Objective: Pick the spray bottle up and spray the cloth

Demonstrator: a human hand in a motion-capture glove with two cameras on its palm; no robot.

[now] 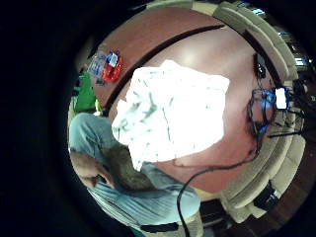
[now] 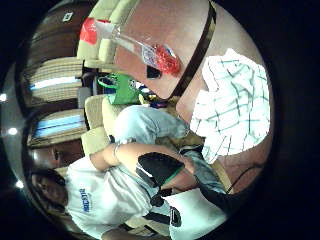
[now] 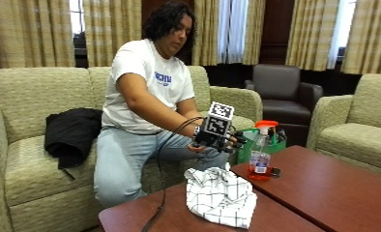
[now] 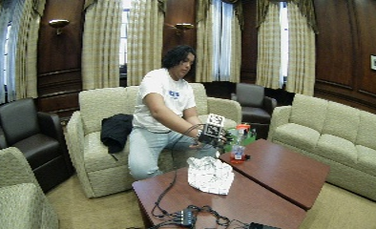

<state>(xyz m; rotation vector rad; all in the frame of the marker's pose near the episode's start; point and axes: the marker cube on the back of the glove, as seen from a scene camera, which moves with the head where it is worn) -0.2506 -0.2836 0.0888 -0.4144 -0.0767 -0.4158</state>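
Cloth [image 3: 220,195] overhanging table [image 3: 326,193] edge

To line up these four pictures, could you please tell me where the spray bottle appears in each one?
Little finger side palm view: the spray bottle lies on the far table, beyond the checked cloth.
Thumb side palm view: it crosses the far table's corner.
Outside view: it stands upright near the table edge, beside the gloved right hand.
Wide outside view: the same.
Shared landmark: the cloth, on the nearer table.
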